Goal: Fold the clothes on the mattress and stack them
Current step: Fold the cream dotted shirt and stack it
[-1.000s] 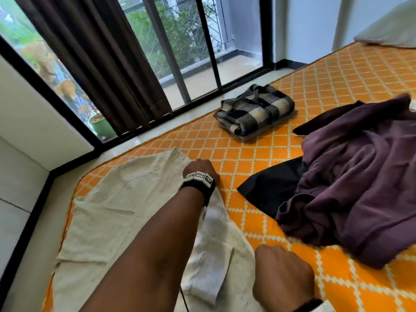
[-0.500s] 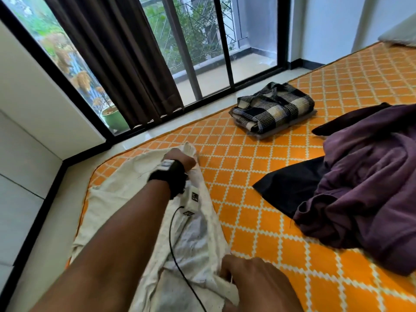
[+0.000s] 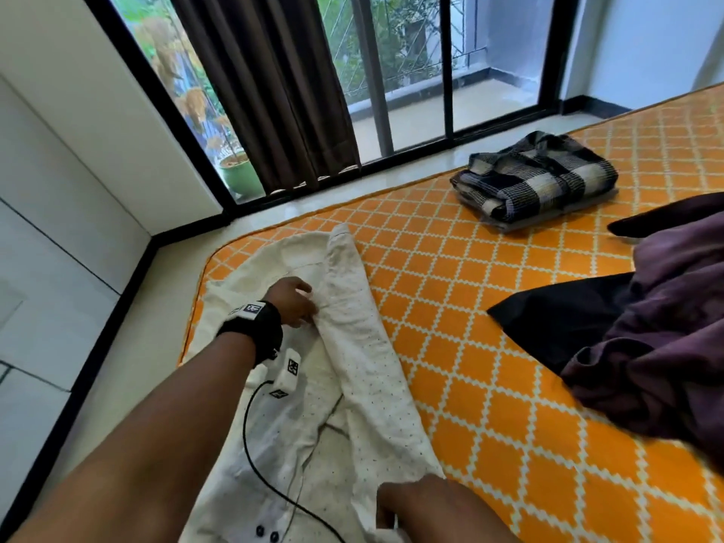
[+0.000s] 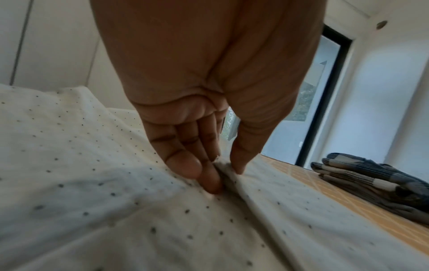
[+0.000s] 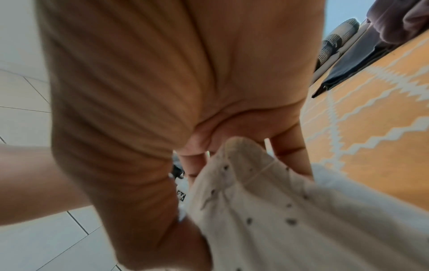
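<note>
Cream dotted shirt [image 3: 352, 346] lies at the orange mattress's [image 3: 489, 386] near-left corner, its right side now folded further inward than half a second ago. Left wrist view: the left hand [image 4: 204, 110] pinches a fabric ridge between thumb and fingertips. Right wrist view: the right hand [image 5: 185, 110] grips the shirt's near edge.

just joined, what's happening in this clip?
A person is folding a cream dotted shirt on the orange mattress. The left hand pinches a fold of it near the far end, and the right hand grips its near edge. One side lies folded over as a long strip. A folded plaid shirt sits near the window, and a purple garment and a black one lie unfolded to the right.
</note>
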The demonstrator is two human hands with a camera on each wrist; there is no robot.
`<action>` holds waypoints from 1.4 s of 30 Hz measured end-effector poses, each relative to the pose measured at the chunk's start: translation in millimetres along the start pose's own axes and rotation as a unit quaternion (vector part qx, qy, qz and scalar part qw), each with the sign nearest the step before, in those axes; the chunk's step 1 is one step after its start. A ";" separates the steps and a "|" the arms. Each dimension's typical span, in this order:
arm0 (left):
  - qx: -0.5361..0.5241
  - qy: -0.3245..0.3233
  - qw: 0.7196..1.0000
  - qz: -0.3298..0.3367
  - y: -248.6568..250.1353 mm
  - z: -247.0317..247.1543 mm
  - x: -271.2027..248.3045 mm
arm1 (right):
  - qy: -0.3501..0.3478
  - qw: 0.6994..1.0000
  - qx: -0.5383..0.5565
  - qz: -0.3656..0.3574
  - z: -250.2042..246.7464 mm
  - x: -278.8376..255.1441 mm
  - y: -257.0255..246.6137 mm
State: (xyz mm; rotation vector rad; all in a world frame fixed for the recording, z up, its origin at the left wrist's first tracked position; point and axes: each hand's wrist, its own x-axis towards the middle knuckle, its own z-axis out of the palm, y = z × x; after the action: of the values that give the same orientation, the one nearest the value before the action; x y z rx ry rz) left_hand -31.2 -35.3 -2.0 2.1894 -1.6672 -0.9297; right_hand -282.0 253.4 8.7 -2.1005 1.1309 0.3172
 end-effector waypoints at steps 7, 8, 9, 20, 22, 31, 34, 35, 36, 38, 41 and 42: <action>0.141 0.010 0.988 0.057 -14.7 -1.1 -94.1 | 0.054 0.992 0.096 -0.053 -9.1 -10.9 -16.9; 0.159 0.015 0.984 0.072 -18.2 1.1 -119.2 | 0.058 0.992 0.093 -0.061 -9.0 -15.1 -21.3; 0.164 0.018 0.983 0.080 -24.5 5.1 -146.7 | 0.058 0.992 0.086 -0.071 -7.6 -19.3 -26.0; -0.035 -0.210 0.977 -0.034 -84.0 83.3 -349.7 | -0.016 0.990 0.110 -0.085 13.3 -22.1 -28.7; -0.051 -0.179 0.982 -0.030 -80.7 91.9 -359.0 | 0.102 0.987 0.120 -0.026 0.4 -25.7 -2.9; -0.125 -0.149 0.979 -0.069 -74.4 108.8 -376.2 | 0.133 0.966 0.112 0.192 4.8 -24.9 22.4; -0.229 -0.161 0.957 -0.082 -78.1 103.3 -391.9 | 0.121 0.970 0.089 0.193 7.7 -27.4 17.7; -0.250 -0.167 0.950 -0.085 -80.2 101.3 -395.5 | 0.116 0.970 0.086 0.195 8.3 -28.9 16.9; -0.261 -0.170 0.946 -0.087 -82.6 100.7 -397.9 | 0.115 0.970 0.088 0.197 8.7 -31.1 16.9; -0.244 -0.168 0.949 -0.104 -88.4 104.0 -401.3 | 0.118 0.968 0.091 0.200 10.1 -34.5 16.9; -0.182 -0.177 0.959 -0.122 -94.1 112.3 -400.9 | 0.121 0.970 0.045 0.204 17.3 -36.7 16.3; -0.161 -0.174 0.964 -0.120 -94.3 114.3 -398.6 | 0.123 0.971 0.024 0.202 20.3 -36.3 16.9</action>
State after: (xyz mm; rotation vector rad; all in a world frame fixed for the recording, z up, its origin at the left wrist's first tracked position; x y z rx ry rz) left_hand -86.7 386.4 -4.9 2.1200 -1.2698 -1.6072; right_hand -314.4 284.2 4.9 -1.8924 1.6999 0.2171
